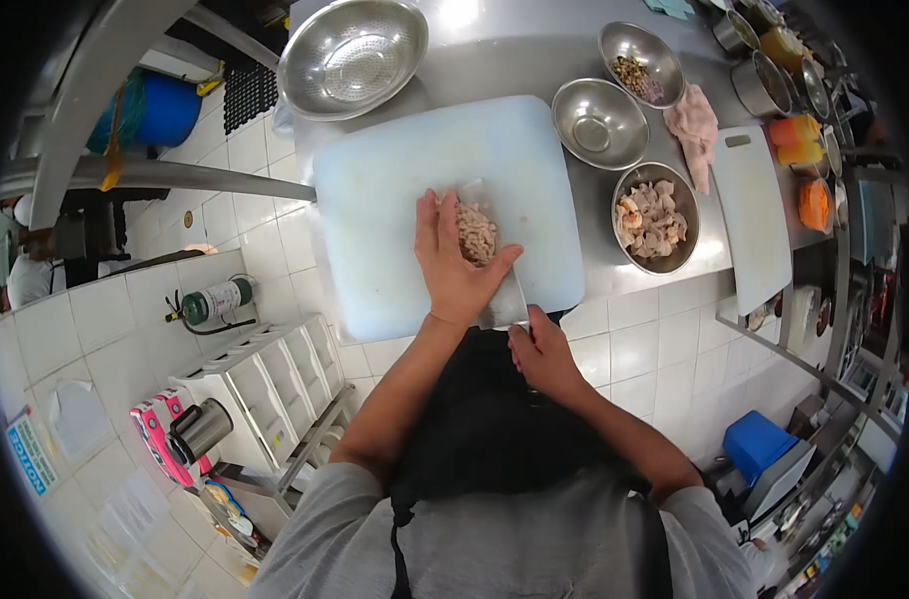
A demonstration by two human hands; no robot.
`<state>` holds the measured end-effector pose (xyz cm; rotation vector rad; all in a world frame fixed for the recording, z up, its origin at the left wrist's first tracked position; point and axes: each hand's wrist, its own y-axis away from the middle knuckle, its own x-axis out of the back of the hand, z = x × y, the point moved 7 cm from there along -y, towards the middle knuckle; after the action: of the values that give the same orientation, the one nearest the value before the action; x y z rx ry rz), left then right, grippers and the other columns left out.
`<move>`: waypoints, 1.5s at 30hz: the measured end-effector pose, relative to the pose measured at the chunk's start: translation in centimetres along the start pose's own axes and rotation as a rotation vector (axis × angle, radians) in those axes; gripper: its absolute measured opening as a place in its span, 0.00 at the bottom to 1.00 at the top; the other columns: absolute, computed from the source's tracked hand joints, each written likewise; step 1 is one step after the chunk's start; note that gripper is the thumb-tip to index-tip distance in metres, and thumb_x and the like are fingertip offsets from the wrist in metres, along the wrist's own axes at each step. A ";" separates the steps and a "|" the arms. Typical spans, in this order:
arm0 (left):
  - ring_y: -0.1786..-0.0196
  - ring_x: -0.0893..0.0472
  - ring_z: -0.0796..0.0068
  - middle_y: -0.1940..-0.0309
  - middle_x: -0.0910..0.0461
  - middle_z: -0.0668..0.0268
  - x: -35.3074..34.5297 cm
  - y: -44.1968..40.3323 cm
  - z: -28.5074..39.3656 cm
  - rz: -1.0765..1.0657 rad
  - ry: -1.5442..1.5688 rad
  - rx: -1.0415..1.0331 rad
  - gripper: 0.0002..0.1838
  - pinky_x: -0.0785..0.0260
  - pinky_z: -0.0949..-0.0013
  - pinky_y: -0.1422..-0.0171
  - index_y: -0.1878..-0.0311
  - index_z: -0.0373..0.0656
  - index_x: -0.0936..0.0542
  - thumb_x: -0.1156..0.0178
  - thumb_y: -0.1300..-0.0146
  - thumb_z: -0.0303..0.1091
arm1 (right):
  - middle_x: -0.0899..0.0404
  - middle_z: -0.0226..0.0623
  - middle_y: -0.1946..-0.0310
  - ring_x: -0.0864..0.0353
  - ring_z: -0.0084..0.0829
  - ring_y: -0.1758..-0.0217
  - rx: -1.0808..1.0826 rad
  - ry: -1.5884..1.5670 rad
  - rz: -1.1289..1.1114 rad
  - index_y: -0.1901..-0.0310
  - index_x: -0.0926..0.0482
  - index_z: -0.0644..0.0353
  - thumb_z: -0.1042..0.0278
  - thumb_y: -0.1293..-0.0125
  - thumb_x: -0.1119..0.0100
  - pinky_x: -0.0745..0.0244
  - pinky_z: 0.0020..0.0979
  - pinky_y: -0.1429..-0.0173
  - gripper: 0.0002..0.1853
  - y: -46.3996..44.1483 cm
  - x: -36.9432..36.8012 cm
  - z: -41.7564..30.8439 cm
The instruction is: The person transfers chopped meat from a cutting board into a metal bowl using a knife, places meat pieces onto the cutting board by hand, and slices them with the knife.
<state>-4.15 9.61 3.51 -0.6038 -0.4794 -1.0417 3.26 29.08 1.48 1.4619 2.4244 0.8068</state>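
Observation:
A pile of pale chopped meat (477, 237) lies against the wide blade of a cleaver (508, 303) over the large white cutting board (374, 230). My left hand (458, 268) rests beside and partly over the pile, thumb and fingers spread, hiding some of it. At the board's near edge, my right hand (549, 354) is closed around the cleaver's handle, which the fingers mostly cover. Right of the board stands a steel bowl (691, 240) of larger raw meat pieces.
An empty steel bowl (600, 125) and one with chopped bits (664, 92) sit right of the board. A perforated basin (352, 60) is at the back left. Beyond the bowls lie a pink cloth (693, 130) and a second cutting board (752, 215).

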 end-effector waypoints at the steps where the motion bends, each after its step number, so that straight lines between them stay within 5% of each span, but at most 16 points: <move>1: 0.13 0.38 0.29 0.15 0.37 0.35 -0.1 -0.1 -0.2 0.014 0.053 0.012 0.57 0.42 0.34 0.13 0.16 0.40 0.30 0.15 0.42 0.58 | 0.22 0.34 0.69 0.22 0.22 0.73 0.037 0.067 -0.002 0.50 0.28 0.63 0.66 0.14 0.42 0.24 0.32 0.68 0.09 -0.4 -0.3 -0.2; 3: 0.13 0.38 0.29 0.15 0.36 0.35 0.1 0.0 -0.5 0.052 0.126 0.026 0.49 0.42 0.36 0.12 0.17 0.39 0.28 0.18 0.37 0.50 | 0.22 0.36 0.70 0.23 0.25 0.74 0.112 0.201 -0.006 0.50 0.29 0.64 0.66 0.15 0.41 0.25 0.34 0.68 0.10 -1.1 -0.9 -0.6; 6: 0.13 0.38 0.29 0.15 0.34 0.37 0.7 0.1 -0.8 0.117 0.158 0.030 0.39 0.42 0.37 0.12 0.19 0.36 0.26 0.24 0.29 0.39 | 0.21 0.60 0.69 0.20 0.60 0.67 0.146 0.228 -0.064 0.52 0.30 0.68 0.67 0.19 0.39 0.28 0.54 0.59 0.13 -1.1 -0.9 -4.1; 12: 0.13 0.37 0.30 0.16 0.32 0.40 2.9 0.2 -0.3 0.136 0.051 -0.011 0.33 0.42 0.37 0.11 0.20 0.34 0.26 0.31 0.24 0.33 | 0.23 0.54 0.71 0.21 0.50 0.70 0.132 0.079 -0.191 0.51 0.29 0.65 0.66 0.19 0.38 0.27 0.49 0.61 0.12 -0.8 -2.4 -3.6; 20: 0.15 0.32 0.36 0.18 0.29 0.41 0.6 -5.0 8.3 0.003 0.095 -0.290 0.29 0.39 0.43 0.11 0.23 0.33 0.23 0.31 0.23 0.33 | 0.26 0.44 0.75 0.24 0.36 0.75 0.220 -0.140 0.040 0.52 0.30 0.63 0.68 0.18 0.38 0.28 0.42 0.67 0.11 0.1 0.8 -4.4; 25: 0.20 0.25 0.37 0.22 0.24 0.43 -5.7 -9.5 14.4 -0.127 0.124 -0.427 0.27 0.31 0.46 0.16 0.26 0.35 0.20 0.30 0.24 0.34 | 0.26 0.30 0.76 0.25 0.22 0.78 0.161 -0.424 0.196 0.54 0.30 0.62 0.70 0.16 0.41 0.28 0.32 0.73 0.09 0.3 5.7 -8.6; 31: 0.34 0.13 0.45 0.40 0.11 0.47 -18.7 -17.0 14.8 -0.566 -0.049 -0.459 0.23 0.22 0.52 0.25 0.36 0.36 0.12 0.33 0.22 0.44 | 0.22 0.37 0.66 0.20 0.29 0.72 -0.083 -0.893 0.267 0.53 0.30 0.60 0.68 0.18 0.42 0.21 0.37 0.70 0.07 -1.9 11.1 -10.4; 34: 0.46 0.09 0.50 0.52 0.08 0.50 -22.1 -19.3 14.2 -0.923 -0.170 -0.221 0.24 0.18 0.55 0.33 0.43 0.35 0.09 0.32 0.22 0.49 | 0.22 0.35 0.66 0.20 0.29 0.70 -0.189 -1.014 0.229 0.51 0.30 0.59 0.68 0.18 0.41 0.20 0.37 0.69 0.07 0.1 12.5 -11.2; 37: 0.53 0.08 0.55 0.57 0.07 0.51 -22.9 -20.4 14.7 -0.964 -0.199 -0.274 0.25 0.18 0.58 0.38 0.45 0.35 0.08 0.30 0.24 0.51 | 0.22 0.35 0.66 0.20 0.29 0.70 -0.183 -1.105 0.179 0.50 0.30 0.58 0.68 0.18 0.42 0.21 0.36 0.69 0.07 2.0 12.8 -11.2; 45: 0.44 0.10 0.71 0.45 0.06 0.61 -15.5 -21.3 13.5 -0.784 0.430 0.039 0.21 0.20 0.66 0.36 0.38 0.35 0.09 0.34 0.16 0.45 | 0.20 0.33 0.66 0.18 0.27 0.69 -0.151 -0.725 0.041 0.49 0.27 0.60 0.64 0.16 0.41 0.19 0.35 0.65 0.09 3.3 13.0 -9.3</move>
<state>-31.09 20.71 8.74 -0.1230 -0.3525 -1.8504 -4.66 38.21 12.41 1.4239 1.7571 0.3565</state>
